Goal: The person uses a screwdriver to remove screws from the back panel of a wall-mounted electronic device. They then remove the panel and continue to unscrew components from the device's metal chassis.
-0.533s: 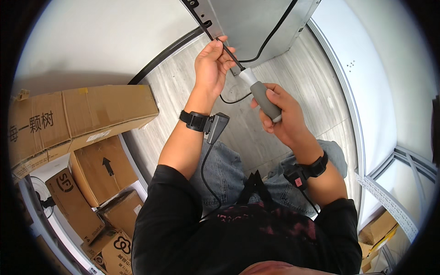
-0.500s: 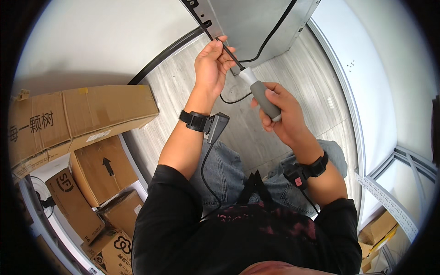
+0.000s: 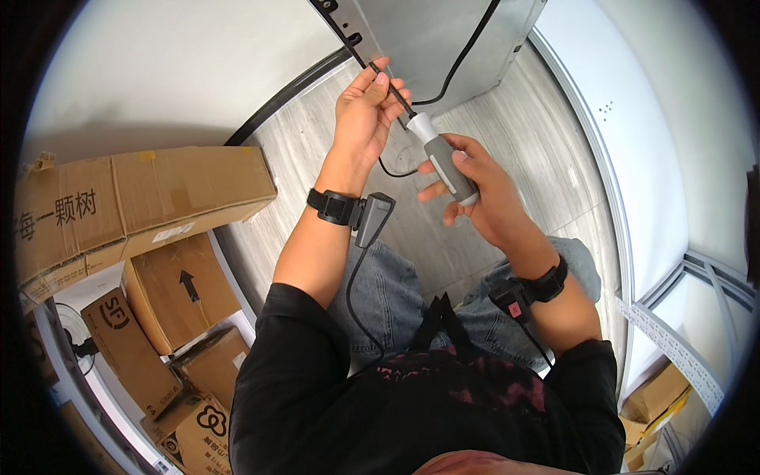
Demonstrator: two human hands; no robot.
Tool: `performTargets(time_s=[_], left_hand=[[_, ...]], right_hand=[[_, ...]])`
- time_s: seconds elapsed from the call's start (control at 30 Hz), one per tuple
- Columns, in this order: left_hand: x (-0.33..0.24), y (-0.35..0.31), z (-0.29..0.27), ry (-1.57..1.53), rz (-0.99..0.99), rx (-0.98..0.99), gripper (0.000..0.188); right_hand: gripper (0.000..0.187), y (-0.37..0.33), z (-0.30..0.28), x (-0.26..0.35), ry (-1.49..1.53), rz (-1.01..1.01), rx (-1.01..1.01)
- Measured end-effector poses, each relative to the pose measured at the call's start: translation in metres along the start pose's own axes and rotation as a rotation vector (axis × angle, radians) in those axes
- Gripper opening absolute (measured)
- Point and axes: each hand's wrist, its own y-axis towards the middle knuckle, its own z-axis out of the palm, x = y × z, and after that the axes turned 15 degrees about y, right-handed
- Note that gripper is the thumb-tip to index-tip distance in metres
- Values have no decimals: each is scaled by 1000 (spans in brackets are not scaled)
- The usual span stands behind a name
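Note:
A screwdriver (image 3: 450, 172) with a grey and white handle and a long dark shaft slants up and left toward the edge of a grey metal casing (image 3: 431, 39). My left hand (image 3: 362, 117) steadies the shaft near its tip, thumb laid on it and fingers beneath. The tip lies by the casing's lower left edge; whether it sits in a screw I cannot make out. Around the handle, my right hand (image 3: 495, 194) has its thumb on top, with some fingers loosened away from the grip. A black cable (image 3: 467, 55) hangs across the casing.
Cardboard boxes fill the left: a long carton (image 3: 182, 186) above, a box with an arrow (image 3: 182, 293) below. To the right stand a white panel (image 3: 633, 142) and a perforated metal rail (image 3: 673, 344). Wood-look flooring (image 3: 546, 150) lies beneath.
The screwdriver handle has shifted slightly up and left and turned, its pale strip now showing. Fingers of my right hand have spread from the handle. My left hand stays almost in place.

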Motion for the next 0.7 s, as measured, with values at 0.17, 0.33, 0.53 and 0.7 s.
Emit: performTargets(time_s=[0.17, 0.33, 0.53, 0.7], left_hand=[[-2, -2, 1, -22, -16, 18, 24], [0, 0, 4, 120, -25, -54, 24], [1, -1, 3, 73, -22, -44, 25], [-3, -4, 11, 143, -21, -84, 24]], right_hand=[[55, 4, -2, -6, -329, -125, -53], [51, 13, -11, -22, -623, -348, -79], [49, 9, -9, 3, 27, 178, 44], [50, 10, -9, -15, -395, -86, -82]])
